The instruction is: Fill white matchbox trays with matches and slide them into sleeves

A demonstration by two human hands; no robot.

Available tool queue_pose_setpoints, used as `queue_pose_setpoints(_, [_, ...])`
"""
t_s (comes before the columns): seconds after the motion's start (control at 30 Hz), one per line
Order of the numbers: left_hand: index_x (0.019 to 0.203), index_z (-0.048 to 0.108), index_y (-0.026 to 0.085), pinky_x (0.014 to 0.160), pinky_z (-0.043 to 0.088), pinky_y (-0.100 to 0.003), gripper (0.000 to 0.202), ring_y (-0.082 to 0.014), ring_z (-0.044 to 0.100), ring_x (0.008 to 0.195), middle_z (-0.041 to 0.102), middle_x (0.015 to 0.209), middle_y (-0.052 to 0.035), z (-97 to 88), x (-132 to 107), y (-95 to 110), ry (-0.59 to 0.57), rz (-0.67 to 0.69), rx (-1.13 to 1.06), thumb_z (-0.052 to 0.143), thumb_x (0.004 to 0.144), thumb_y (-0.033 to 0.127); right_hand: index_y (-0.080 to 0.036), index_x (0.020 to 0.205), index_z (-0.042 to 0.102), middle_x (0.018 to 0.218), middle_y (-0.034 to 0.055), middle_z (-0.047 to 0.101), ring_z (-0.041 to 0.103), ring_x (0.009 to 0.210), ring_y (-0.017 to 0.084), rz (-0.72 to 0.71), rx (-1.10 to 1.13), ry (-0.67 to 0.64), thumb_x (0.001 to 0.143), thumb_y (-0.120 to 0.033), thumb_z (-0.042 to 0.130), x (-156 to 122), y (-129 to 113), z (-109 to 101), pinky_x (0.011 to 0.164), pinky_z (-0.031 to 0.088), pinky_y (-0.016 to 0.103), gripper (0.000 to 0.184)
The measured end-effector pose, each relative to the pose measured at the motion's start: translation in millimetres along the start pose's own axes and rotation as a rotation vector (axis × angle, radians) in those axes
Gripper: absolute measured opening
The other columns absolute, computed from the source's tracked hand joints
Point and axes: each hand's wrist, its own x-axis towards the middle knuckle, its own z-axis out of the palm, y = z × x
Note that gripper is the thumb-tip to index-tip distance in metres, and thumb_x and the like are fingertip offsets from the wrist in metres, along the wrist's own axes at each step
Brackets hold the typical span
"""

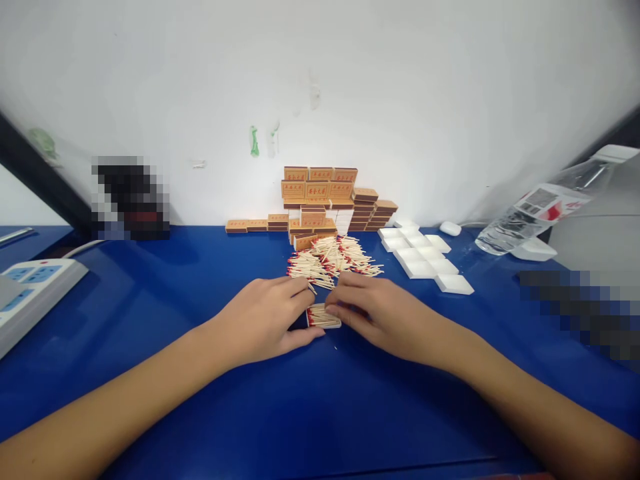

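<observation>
Blue tabletop [320, 413], white wall [410, 100] along its far side. Head view, our only one: we note a white matchbox tray [333, 327] lying flat at mid-table between our hands, with matches [323, 315] in it, red heads toward the left. Our left hand [267, 317] holds the tray's left end, thumb along the near edge, fingers curled at the far side. Our right hand [373, 307] is narrow, fingertips at the right end and over the sticks; whether it pinches one we cannot tell. We judge the step to be settling sticks in the tray: best done with light right fingertips, heads kept to one end, the left hand bracing without bowing the thin walls. Margins: the loose match pile [340, 257] lies just beyond our fingers, with stacked matchboxes [319, 190] behind it against the wall, so a far push risks scattering. White trays [420, 253] and a tilted bottle [540, 203] limit the far right; a power strip [37, 293] sits at far left. Room looks widest on the near side.
</observation>
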Motion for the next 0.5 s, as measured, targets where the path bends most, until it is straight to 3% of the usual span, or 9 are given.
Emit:
queue_pose_setpoints(0.17, [0.100,0.071,0.016,0.068,0.053,-0.036,0.033,-0.0237,0.071,0.086,0.072,0.097,-0.0050,0.0,-0.2,-0.2,0.007,0.000,-0.002,0.066,0.100,0.049,-0.020,0.104,0.066,0.091,0.0043,0.066,0.059,0.078,0.018,0.088,-0.095,0.198,0.103,-0.025,0.057,-0.8,24.7,-11.9,0.069,0.042,0.031,0.009])
queue_pose_setpoints(0.3, [0.100,0.071,0.016,0.068,0.053,-0.037,0.036,-0.0241,0.072,0.086,0.071,0.096,-0.0044,0.2,-0.6,-0.6,0.006,0.008,0.000,0.065,0.101,0.051,-0.020,0.100,0.066,0.090,0.0034,0.064,0.058,0.079,0.018,0.105,-0.077,0.186,0.101,-0.027,0.062,4.8,33.1,-1.4,0.069,0.042,0.031,0.007])
queue_pose_setpoints(0.5, [0.099,0.070,0.016,0.067,0.050,-0.036,0.036,-0.0237,0.071,0.084,0.071,0.097,-0.0048,-2.9,-1.5,-4.3,-0.041,0.019,0.015,0.066,0.099,0.052,-0.017,0.099,0.064,0.098,0.0065,0.064,0.059,0.090,0.021,0.117,-0.160,0.170,0.098,-0.029,0.070,25.3,22.7,16.0,0.078,0.044,0.034,0.013])
